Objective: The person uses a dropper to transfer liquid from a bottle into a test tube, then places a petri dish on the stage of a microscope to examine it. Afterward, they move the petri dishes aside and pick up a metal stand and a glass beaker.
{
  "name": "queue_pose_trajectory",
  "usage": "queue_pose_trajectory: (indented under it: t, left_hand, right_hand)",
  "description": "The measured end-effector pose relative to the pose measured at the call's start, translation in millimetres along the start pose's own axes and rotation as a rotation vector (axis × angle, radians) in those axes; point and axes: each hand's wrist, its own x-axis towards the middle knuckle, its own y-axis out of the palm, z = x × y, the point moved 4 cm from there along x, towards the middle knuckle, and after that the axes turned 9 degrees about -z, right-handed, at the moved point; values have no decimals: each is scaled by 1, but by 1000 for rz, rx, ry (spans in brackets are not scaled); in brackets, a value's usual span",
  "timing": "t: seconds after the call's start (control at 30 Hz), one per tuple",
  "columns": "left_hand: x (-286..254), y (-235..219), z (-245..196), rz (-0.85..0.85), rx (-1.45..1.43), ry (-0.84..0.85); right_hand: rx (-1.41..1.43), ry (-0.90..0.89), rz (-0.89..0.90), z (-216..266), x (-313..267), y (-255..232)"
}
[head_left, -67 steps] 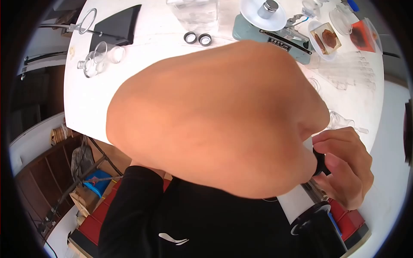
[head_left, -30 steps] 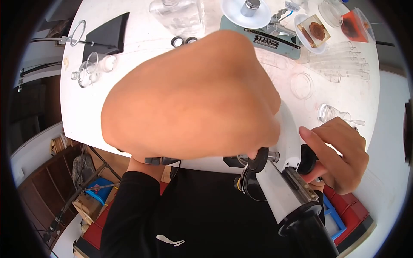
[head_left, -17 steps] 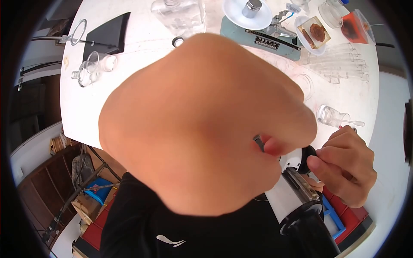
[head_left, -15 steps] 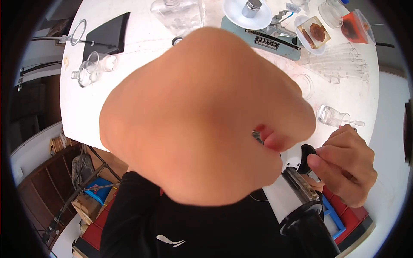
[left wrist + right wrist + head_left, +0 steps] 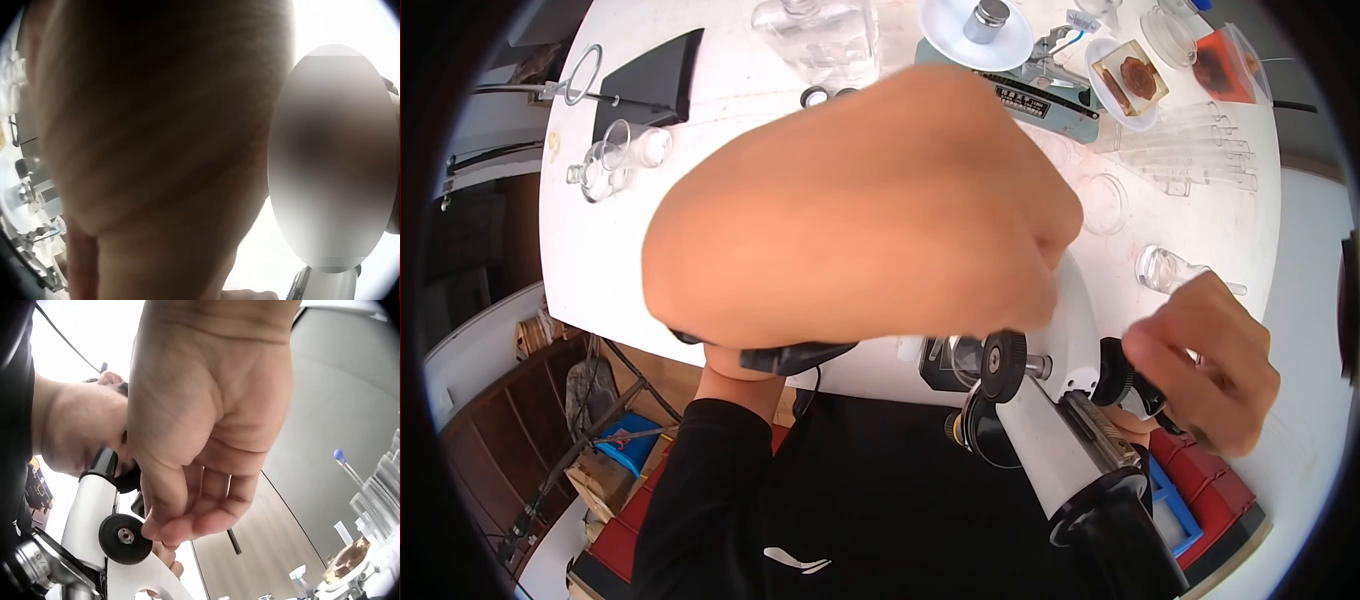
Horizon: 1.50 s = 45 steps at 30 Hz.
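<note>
A white microscope [image 5: 1045, 435] with a black eyepiece tube [image 5: 1115, 550] leans toward the person's body. My left hand [image 5: 860, 215], large and close to the head camera, hangs over its left focus knob [image 5: 1003, 368]. The back of that hand hides the fingers, so I cannot tell what they hold. At the opposite side, my right hand [image 5: 1210, 365] has curled fingers, with its thumb tip at the rim of the right focus knob [image 5: 125, 539]. An objective lens [image 5: 31, 562] shows at lower left in the right wrist view. The left wrist view is mostly blurred palm.
Behind the hands stand a teal balance [image 5: 1025, 105] with a metal weight [image 5: 988, 20], a glass bottle [image 5: 825, 40] and test tubes [image 5: 1195, 150]. A glass dish [image 5: 1103, 203] and a small glass beaker [image 5: 1165, 268] lie near the right hand. Glassware [image 5: 605, 172] sits left.
My left hand has rolled and drawn back, uncovering the left knob and stage. My right hand has shifted slightly at the right knob. The microscope stays in place over the last half second.
</note>
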Motion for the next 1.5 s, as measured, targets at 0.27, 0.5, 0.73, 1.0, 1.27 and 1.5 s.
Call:
queue_pose_trajectory:
  t: [0.27, 0.5, 0.73, 1.0, 1.27, 1.5]
  left_hand:
    - [6, -2, -23, -341, -345, -177]
    - [11, -7, -17, -37, -454, -517]
    - [3, -7, 10, -71, -281, 164]
    - [-4, 10, 19, 15, -89, 139]
    - [3, 3, -9, -291, -286, 196]
    - [10, 0, -13, -163, -389, -232]
  right_hand:
    - [129, 9, 67, 8, -2, -4]
    - [163, -57, 32, 1, -4, -3]
    - [133, -59, 60, -8, 0, 0]
    - [-6, 97, 42, -16, -4, 12]
    - [160, -38, 58, 3, -3, -5]
    - [200, -43, 31, 1, -4, -2]
